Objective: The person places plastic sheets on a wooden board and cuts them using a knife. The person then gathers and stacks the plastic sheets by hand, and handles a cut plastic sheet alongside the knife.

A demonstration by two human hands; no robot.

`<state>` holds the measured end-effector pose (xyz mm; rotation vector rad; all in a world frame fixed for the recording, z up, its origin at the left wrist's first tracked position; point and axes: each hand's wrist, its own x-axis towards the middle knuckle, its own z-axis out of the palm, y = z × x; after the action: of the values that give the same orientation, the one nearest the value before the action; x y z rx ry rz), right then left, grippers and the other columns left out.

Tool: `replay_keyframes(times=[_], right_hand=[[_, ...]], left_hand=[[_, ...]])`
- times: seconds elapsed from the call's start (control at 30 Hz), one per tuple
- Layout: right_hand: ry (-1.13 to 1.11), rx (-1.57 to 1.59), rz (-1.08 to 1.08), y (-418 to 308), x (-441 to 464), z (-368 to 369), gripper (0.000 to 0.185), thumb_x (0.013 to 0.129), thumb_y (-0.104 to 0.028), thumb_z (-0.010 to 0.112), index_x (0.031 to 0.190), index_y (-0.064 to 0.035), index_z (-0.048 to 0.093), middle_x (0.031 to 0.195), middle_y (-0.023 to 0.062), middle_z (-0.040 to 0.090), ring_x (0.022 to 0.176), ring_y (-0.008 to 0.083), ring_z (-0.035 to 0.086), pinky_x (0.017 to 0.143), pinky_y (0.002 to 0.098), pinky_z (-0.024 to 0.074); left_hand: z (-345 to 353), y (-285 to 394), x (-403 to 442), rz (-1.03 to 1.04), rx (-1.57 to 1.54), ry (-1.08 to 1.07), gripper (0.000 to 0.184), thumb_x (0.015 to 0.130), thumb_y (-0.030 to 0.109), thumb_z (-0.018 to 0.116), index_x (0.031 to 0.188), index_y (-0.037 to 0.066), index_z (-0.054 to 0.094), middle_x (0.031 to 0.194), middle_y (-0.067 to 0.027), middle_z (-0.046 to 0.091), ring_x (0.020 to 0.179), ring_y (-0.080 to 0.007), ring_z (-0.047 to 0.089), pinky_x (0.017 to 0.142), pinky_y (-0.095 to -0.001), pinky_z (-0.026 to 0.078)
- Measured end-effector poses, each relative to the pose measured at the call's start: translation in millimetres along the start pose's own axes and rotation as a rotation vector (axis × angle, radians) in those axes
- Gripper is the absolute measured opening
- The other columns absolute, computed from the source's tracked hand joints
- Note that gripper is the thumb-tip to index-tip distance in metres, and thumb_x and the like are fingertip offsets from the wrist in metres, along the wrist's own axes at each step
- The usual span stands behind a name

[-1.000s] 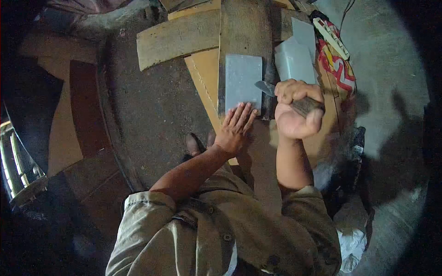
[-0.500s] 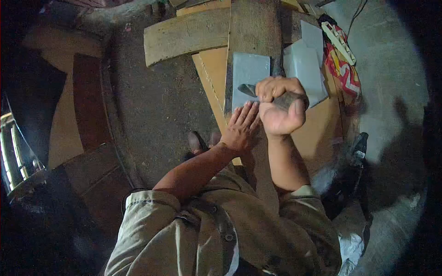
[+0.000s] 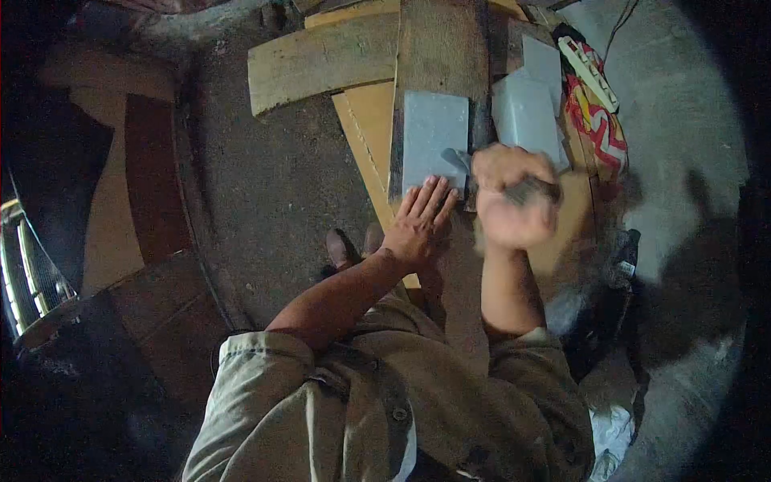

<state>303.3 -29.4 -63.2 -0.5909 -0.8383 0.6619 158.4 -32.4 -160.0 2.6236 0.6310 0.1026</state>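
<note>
Closest to the camera, a khaki shirt fills the lower middle of the view, with a crumpled white bag beside it on the right. Beyond the shirt is a pair of brown shoes, partly hidden by the left forearm. The left hand lies palm down, its fingers extended and slightly apart, the tips resting on the near end of a flat grey sheet. To its right, the right hand is blurred, its fingers clamped round the dark grip of a bladed tool. The blade points left over the sheet's right-hand part; whether it touches the surface, I cannot tell. The sheet lies lengthwise on a dark wooden board, with brown cardboard showing along the board's left side. Just right of the board sit pale, translucent pieces, overlapping one another. Farther right, a white power strip rests against a red, yellow and white cloth. Across the far left side, a broad, curved plank extends outward from the board.
</note>
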Motion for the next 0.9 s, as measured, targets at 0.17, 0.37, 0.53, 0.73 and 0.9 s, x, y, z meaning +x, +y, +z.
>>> replay_keyframes(times=[0.17, 0.37, 0.53, 0.73, 0.9], right_hand=[[0.05, -0.077, -0.037, -10, 8, -2, 0.047, 0.084, -0.048, 0.054, 0.08, -0.0011, 0.047, 0.064, 0.0093, 0.048, 0.057, 0.0192, 0.043, 0.056, 0.0337, 0.0373], [0.103, -0.049, -0.016, -12, 12, -15, 0.047, 0.083, -0.047, 0.055, 0.078, -0.0011, 0.048, 0.063, 0.0087, 0.048, 0.057, 0.0184, 0.044, 0.056, 0.0331, 0.037], [0.078, -0.175, -0.06, -11, 9, -19, 0.046, 0.084, -0.045, 0.056, 0.079, 0.0005, 0.048, 0.065, 0.0092, 0.049, 0.057, 0.0183, 0.045, 0.055, 0.0329, 0.0374], [0.047, -0.081, -0.123, -16, 0, 7, 0.047, 0.085, -0.046, 0.053, 0.081, 0.0007, 0.047, 0.064, 0.0097, 0.048, 0.057, 0.0202, 0.044, 0.056, 0.0338, 0.0378], [-0.044, 0.041, -0.005, -8, -12, 33, 0.047, 0.086, -0.048, 0.05, 0.081, -0.0014, 0.046, 0.065, 0.0097, 0.047, 0.06, 0.0209, 0.043, 0.059, 0.036, 0.0363]], left_hand=[[3, -2, 1, 0.008, 0.013, 0.019, 0.077, 0.08, 0.022, 0.054, 0.146, 0.006, 0.016, 0.15, -0.0202, 0.016, 0.139, -0.0373, 0.015, 0.112, -0.0505, 0.014], [-3, 2, 0, 0.009, -0.125, 0.05, 0.078, 0.08, 0.019, 0.053, 0.146, 0.006, 0.014, 0.15, -0.0203, 0.016, 0.139, -0.0374, 0.015, 0.111, -0.0507, 0.015], [3, 1, -2, -0.001, -0.028, 0.005, 0.079, 0.079, 0.021, 0.055, 0.146, 0.006, 0.016, 0.15, -0.0202, 0.017, 0.139, -0.0374, 0.015, 0.111, -0.0513, 0.014], [3, -1, -1, 0.005, -0.06, 0.05, 0.078, 0.078, 0.023, 0.056, 0.145, 0.006, 0.02, 0.149, -0.0194, 0.02, 0.139, -0.0366, 0.017, 0.112, -0.0504, 0.014], [15, -4, -3, 0.005, 0.0, 0.028, 0.071, 0.078, 0.027, 0.056, 0.141, 0.006, 0.03, 0.141, -0.0189, 0.031, 0.136, -0.0357, 0.023, 0.112, -0.0494, 0.016]])
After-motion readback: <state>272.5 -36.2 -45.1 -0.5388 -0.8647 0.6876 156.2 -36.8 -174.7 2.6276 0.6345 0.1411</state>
